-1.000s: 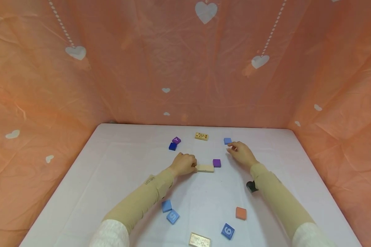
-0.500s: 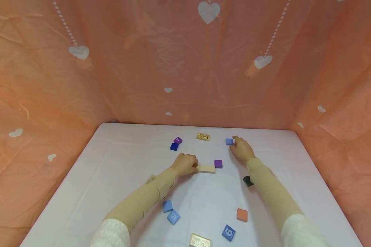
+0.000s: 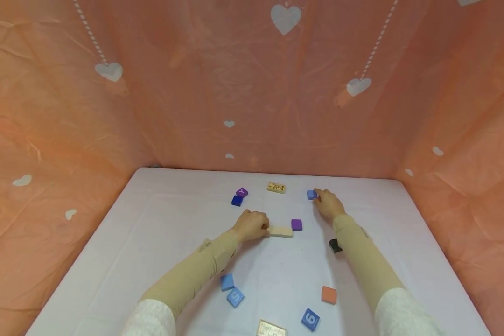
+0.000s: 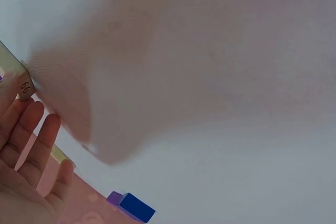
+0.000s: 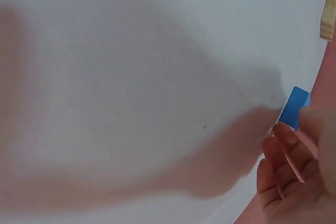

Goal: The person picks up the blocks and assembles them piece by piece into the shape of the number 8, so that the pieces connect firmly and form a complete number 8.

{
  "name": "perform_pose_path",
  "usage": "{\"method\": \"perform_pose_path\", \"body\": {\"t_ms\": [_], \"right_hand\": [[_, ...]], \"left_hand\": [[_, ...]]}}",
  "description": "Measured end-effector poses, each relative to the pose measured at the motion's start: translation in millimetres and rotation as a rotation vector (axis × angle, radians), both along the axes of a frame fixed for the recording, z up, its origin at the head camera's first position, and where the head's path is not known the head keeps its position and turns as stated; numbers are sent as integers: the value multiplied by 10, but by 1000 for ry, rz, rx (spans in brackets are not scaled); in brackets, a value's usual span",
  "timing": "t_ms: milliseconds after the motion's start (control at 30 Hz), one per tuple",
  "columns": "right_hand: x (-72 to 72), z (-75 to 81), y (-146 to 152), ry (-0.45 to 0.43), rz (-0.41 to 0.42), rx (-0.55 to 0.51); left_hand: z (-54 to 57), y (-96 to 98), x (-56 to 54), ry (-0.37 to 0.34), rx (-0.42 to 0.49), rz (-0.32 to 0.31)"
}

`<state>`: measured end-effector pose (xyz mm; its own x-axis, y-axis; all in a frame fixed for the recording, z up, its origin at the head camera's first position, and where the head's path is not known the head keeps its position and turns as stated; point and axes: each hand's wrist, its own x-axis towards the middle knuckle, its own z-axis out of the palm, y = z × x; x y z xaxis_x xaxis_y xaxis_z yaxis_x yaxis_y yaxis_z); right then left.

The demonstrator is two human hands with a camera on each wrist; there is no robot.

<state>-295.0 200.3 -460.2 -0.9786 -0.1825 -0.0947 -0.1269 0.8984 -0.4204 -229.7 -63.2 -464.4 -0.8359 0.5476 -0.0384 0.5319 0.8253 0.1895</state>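
In the head view, my left hand [image 3: 253, 225] is at mid-table and pinches the left end of a pale wooden block [image 3: 281, 232]. The left wrist view shows the number 66 on the end of that wooden block [image 4: 24, 84], between thumb and fingertips. A purple tile [image 3: 296, 225] lies by the block's right end. Farther back on the right, my right hand [image 3: 329, 205] has its thumb and forefinger on the near end of a small blue tile [image 3: 311, 194]. The right wrist view has the blue tile [image 5: 295, 106] lying on the cloth, partly behind the thumb.
Behind stand a patterned wooden block [image 3: 276, 187], a purple letter tile [image 3: 241, 192] and a dark blue tile [image 3: 237, 200]. Nearer lie light blue tiles [image 3: 235, 297], an orange tile [image 3: 329, 295], a blue 6 tile [image 3: 310, 319] and a gold block [image 3: 271, 328]. A black piece [image 3: 335, 245] sits by the right sleeve.
My right hand has moved forward to the small blue tile and its fingers have closed in on the tile's edge. The left hand stays on the wooden block.
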Motion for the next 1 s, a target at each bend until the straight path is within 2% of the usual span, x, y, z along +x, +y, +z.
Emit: {"method": "perform_pose_path", "body": {"t_ms": [233,267,367,533,800,1000], "right_hand": [[-7,-19,0,108,25,64],[4,3,-12,93,17,73],[25,23,-23,117,11,100],[21,36,-2,105,-2,101],[31,18,76,67,19,22],[130,22,149,28,33,-34]], "left_hand": [[-4,2,-2,13,-9,0],[-4,1,-3,12,-8,0],[0,-2,-1,6,2,1],[3,-7,9,4,24,0],[19,-3,10,-2,7,6],[23,4,14,-15,9,13]]}}
